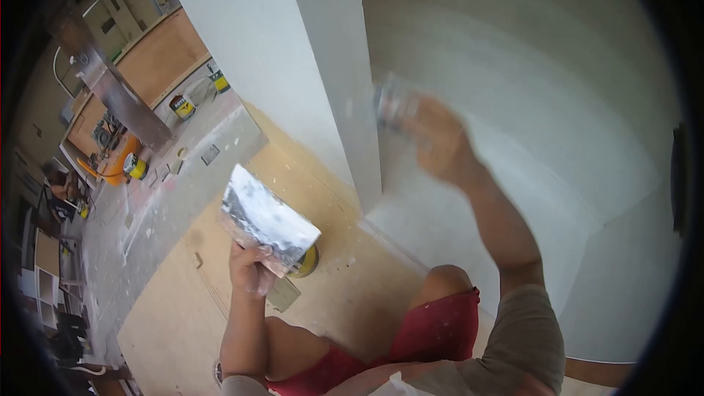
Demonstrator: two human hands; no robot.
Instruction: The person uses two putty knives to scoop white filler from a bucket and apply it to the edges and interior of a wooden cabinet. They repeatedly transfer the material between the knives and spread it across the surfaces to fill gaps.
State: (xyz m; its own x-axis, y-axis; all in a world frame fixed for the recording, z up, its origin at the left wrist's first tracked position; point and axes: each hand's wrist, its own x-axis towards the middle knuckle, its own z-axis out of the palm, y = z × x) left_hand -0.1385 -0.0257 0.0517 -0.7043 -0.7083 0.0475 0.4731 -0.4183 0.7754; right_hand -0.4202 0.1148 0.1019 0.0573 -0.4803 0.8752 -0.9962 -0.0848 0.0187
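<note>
My left hand [251, 270] is closed on the near edge of a flat rectangular putty board [268, 221] with wet white putty smeared over its face. Partly hidden below the board is a yellow-labelled can [305, 261]. My right hand [444, 139], blurred by motion, grips a scraper [394, 106] with a broad, greyish blade. The blade is at or very close to the narrow edge face of a white upright panel [334, 66]; whether it touches cannot be made out.
A pale wall surface [506, 66] rises on the right. Brown board [352, 279] covers the floor around my knees. Several paint cans, one near the orange machine [110, 169], stand at the left by a metal post [121, 92]. Another person [62, 185] crouches at far left.
</note>
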